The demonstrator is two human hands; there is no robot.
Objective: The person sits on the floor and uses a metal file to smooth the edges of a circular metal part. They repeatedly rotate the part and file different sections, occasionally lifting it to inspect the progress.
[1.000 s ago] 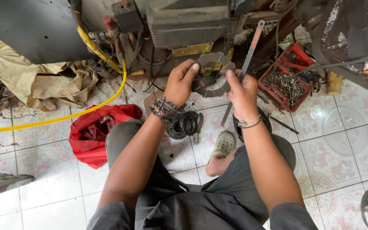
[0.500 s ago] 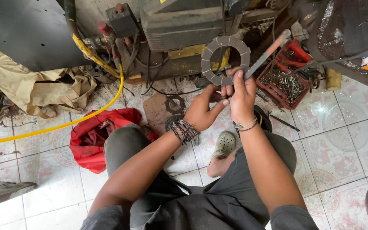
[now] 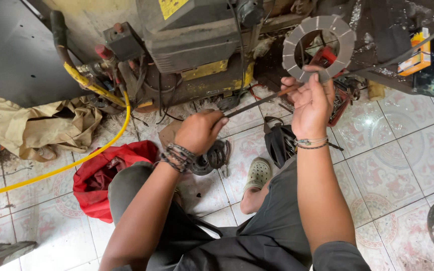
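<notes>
Head view: right hand (image 3: 311,103) fingers clamped on ring disc (image 3: 319,47); left hand (image 3: 198,131) grips file (image 3: 257,102).

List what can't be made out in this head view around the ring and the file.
- Grey ring: lower rim hidden by the right hand.
- File: near end buried in the left hand.
- Red tray: mostly behind the right hand; contents too small.
- Round part on the floor: partly behind the left wrist.

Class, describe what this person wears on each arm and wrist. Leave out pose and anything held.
Both forearms are bare. The left hand has a stack of dark braided and beaded bracelets at the wrist. The right hand has two thin bands at the wrist, one pale, one dark. A dark sleeve edge shows near the right elbow.
</notes>
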